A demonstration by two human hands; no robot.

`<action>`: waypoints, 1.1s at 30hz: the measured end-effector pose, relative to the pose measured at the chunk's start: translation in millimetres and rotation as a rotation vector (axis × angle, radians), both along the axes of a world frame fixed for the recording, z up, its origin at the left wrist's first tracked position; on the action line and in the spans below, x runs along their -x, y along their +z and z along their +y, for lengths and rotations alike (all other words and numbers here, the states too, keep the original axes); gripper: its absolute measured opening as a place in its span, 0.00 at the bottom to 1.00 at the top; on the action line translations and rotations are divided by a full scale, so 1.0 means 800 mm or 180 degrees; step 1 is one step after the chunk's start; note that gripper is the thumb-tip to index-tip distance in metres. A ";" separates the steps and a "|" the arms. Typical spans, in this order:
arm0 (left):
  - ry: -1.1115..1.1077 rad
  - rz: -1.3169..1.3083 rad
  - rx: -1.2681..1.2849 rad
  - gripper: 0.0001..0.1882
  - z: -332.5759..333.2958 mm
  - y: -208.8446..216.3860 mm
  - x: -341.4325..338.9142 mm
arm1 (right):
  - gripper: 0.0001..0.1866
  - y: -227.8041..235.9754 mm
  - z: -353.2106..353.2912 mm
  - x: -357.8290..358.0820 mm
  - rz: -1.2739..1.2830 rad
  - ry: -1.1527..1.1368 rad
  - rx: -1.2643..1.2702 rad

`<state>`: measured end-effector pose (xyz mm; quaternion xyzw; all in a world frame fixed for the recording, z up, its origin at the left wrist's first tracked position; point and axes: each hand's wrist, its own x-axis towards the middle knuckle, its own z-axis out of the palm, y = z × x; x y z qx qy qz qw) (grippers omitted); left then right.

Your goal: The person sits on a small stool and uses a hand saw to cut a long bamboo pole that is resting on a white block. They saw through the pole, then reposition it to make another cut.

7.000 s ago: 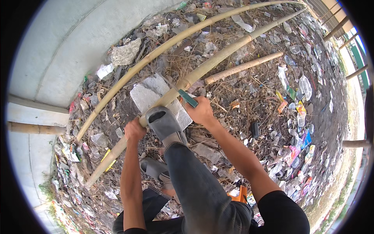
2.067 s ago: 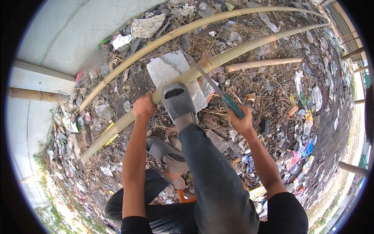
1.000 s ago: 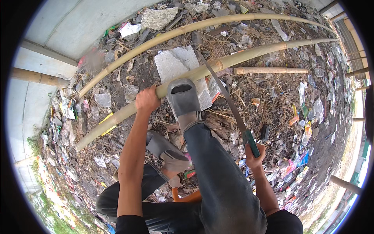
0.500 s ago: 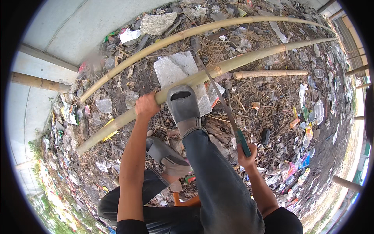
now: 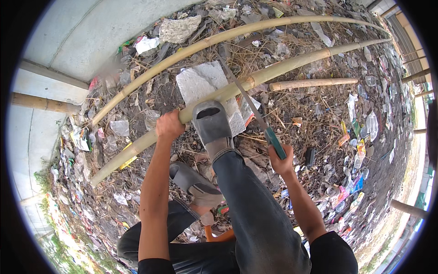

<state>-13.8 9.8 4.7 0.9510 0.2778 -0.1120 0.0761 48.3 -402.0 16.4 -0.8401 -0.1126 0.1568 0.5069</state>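
Observation:
My left hand [image 5: 169, 124] is wrapped round a long bamboo pole [image 5: 292, 65], left of my shoe. The pole slants from lower left to upper right and rests over a pale stone block [image 5: 197, 84]. My foot in a grey slip-on shoe [image 5: 211, 119] presses on the pole over the block. In my right hand [image 5: 281, 160] is the green handle of a handsaw [image 5: 252, 106]. Its blade lies across the pole just right of the shoe, close to a node. Whether the teeth have cut in cannot be made out.
Behind lies a second long bamboo pole [image 5: 219, 37]. A short bamboo piece [image 5: 315, 84] lies on the right. Plastic scraps and dry straw litter the dark ground. A rough rock [image 5: 179, 29] sits near the grey wall [image 5: 73, 32]. Part of something orange [image 5: 221, 236] shows beneath me.
My right hand has pushed the saw forward and slightly left, so the blade reaches farther past the pole. My left hand and foot keep their places on the pole.

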 end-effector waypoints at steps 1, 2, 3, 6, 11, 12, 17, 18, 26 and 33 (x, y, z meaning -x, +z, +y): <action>0.0015 0.0054 0.0034 0.18 -0.006 -0.003 0.006 | 0.15 0.006 -0.051 0.042 -0.0161 -0.0023 0.0089; 0.0031 0.0022 0.0036 0.18 -0.008 -0.004 0.012 | 0.13 0.025 -0.089 0.074 -0.0280 0.0085 0.0334; 0.0018 -0.0042 0.0006 0.18 -0.006 -0.002 0.010 | 0.13 0.043 -0.108 0.098 -0.0161 -0.0025 0.0080; -0.0005 0.0037 0.0011 0.19 -0.009 -0.016 0.021 | 0.15 0.050 -0.089 0.076 -0.0100 -0.0072 0.0084; -0.0079 0.0036 0.0021 0.19 -0.016 -0.010 -0.011 | 0.15 -0.008 0.121 -0.102 -0.1108 0.0292 -0.0258; -0.0060 0.0076 0.0042 0.19 -0.015 -0.010 -0.003 | 0.15 -0.009 0.126 -0.106 -0.0947 0.0200 -0.0290; -0.0019 0.0006 -0.0109 0.17 0.006 -0.003 0.007 | 0.15 0.015 0.035 -0.028 -0.0465 0.0077 0.0226; -0.0040 -0.0044 -0.0107 0.17 0.003 -0.007 0.007 | 0.15 0.027 -0.014 0.010 -0.0021 -0.0075 0.0227; 0.0024 -0.0171 -0.0142 0.19 -0.016 -0.027 0.005 | 0.15 0.015 0.027 -0.041 -0.0426 -0.0031 0.0298; -0.0031 -0.0253 -0.0184 0.20 -0.007 -0.025 0.002 | 0.15 -0.005 0.139 -0.098 -0.0393 -0.0090 -0.0058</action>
